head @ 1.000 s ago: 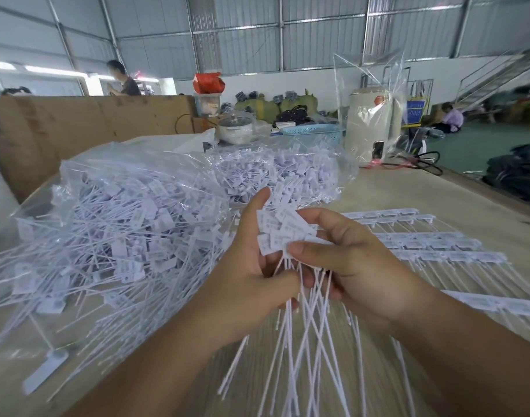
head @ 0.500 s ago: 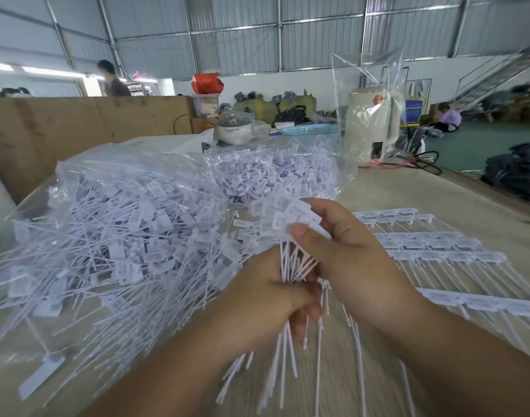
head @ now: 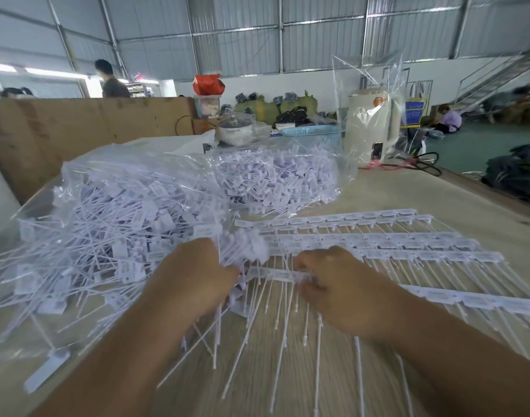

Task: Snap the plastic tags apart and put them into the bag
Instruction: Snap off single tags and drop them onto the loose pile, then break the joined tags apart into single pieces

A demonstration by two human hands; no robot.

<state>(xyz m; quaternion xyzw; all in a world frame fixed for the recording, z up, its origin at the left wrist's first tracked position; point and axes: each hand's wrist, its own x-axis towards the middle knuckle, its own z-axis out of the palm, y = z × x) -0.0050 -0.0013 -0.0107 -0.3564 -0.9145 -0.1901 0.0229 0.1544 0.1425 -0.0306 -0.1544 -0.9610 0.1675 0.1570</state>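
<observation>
Now | left hand (head: pixel 194 281) grips tag bundle (head: pixel 242 251) at bag (head: pixel 107 206) mouth | right hand (head: pixel 332 284) pinches strip (head: pixel 275 273)

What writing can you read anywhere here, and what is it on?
No text is readable.
White plastic tags: faint printed marks, too blurred.
Blue sign behind the cream appliance: lines of print, too small.
Orange round mark on that appliance: illegible.
</observation>
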